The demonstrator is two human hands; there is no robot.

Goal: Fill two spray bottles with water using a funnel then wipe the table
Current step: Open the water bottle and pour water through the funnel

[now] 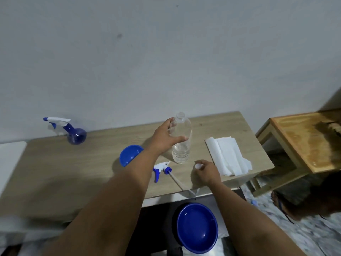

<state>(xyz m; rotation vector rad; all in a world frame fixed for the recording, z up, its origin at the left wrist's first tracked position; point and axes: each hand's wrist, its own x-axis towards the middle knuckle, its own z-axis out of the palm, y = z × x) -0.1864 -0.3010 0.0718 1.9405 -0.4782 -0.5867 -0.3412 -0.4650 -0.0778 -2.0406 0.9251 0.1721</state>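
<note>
From the head view, the left hand (167, 137) reaches around the uncapped water bottle (181, 139), fingers spread, not yet gripping; the right hand (206, 170) pinches its cap (198, 166) on the table (92, 163). One sprayer (71, 131) stands assembled; a spray head (161, 169) lies loose beside the blue funnel (130, 155). Pouring seems unfinished, and the tissue (228, 156) lies untouched, so wiping remains.

open: table left (46, 163) | blocked: water bottle (181, 139), paper towels (228, 156) right

Clear glossy plastic bottle (181, 139), matt wood-grain table (73, 167), soft white paper towels (228, 156).
</note>
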